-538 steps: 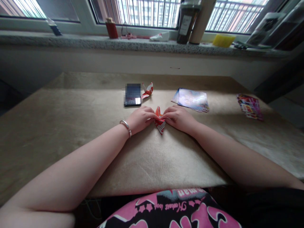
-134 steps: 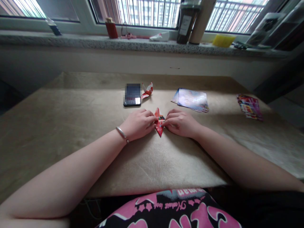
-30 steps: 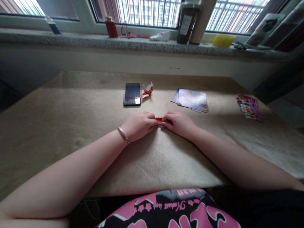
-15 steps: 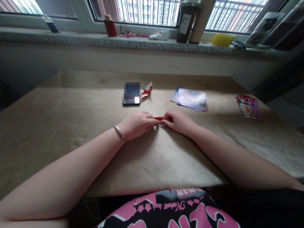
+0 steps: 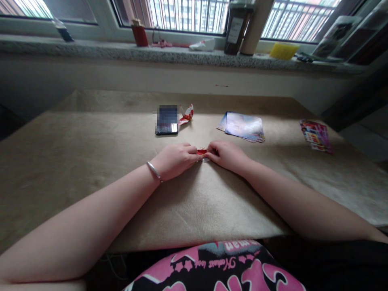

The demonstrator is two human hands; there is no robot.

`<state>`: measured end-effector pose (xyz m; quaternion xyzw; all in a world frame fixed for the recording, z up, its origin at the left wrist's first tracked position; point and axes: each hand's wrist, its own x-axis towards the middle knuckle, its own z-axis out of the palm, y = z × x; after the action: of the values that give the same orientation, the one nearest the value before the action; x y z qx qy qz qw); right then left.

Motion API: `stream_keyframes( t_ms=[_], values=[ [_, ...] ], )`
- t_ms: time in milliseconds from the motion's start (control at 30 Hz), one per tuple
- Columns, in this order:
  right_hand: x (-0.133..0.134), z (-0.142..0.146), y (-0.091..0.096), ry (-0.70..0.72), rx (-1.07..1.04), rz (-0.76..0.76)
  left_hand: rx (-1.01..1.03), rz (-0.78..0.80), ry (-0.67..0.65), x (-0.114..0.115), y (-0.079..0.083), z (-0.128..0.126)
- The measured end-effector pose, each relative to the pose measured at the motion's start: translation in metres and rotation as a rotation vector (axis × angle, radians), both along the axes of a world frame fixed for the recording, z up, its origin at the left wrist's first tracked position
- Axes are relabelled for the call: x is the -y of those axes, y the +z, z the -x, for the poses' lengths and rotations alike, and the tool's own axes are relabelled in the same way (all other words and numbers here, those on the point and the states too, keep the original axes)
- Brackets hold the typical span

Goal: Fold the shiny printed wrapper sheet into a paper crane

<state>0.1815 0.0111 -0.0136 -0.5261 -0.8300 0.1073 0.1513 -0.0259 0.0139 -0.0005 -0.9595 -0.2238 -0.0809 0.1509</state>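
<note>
Between my hands, low on the table (image 5: 188,214), is a small red-and-white piece (image 5: 201,152) that looks like folded paper or wrapper; my fingers cover most of it. My left hand (image 5: 178,160), with a silver bracelet (image 5: 153,169) at the wrist, holds its left side with fingers pressed together. My right hand (image 5: 228,156) pinches the right side between thumb and curled fingers. A pale, whitish edge shows just below the fingertips. Beyond my left hand lies a crumpled red-and-white wrapper (image 5: 186,116).
A dark phone (image 5: 167,121) lies left of the wrapper. Right of centre is a stack of bluish-purple cards (image 5: 245,125); red-and-pink cards (image 5: 317,136) lie farther right. The stone windowsill (image 5: 109,50) holds a red bottle (image 5: 139,34), a dark jar (image 5: 236,32) and a yellow block (image 5: 284,51).
My left fingers have shifted slightly to the right along the red-and-white piece. My right hand keeps its pinch in nearly the same place.
</note>
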Motion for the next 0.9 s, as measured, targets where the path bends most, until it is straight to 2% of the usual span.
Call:
stream_keyframes(
  t_ms=[467, 667, 900],
  values=[
    [-0.0014, 0.0013, 0.0000, 0.001, -0.013, 0.015, -0.050, 0.019, 0.053, 0.0049, 0.0016, -0.0038],
    [0.0002, 0.0003, -0.0014, 0.038, -0.030, -0.026, -0.076, 0.070, 0.090, 0.0070, 0.0065, -0.0049],
    [0.0069, -0.0067, -0.0008, 0.205, 0.014, -0.162, -0.050, 0.119, 0.069, 0.0024, 0.0026, -0.0046]
  ],
)
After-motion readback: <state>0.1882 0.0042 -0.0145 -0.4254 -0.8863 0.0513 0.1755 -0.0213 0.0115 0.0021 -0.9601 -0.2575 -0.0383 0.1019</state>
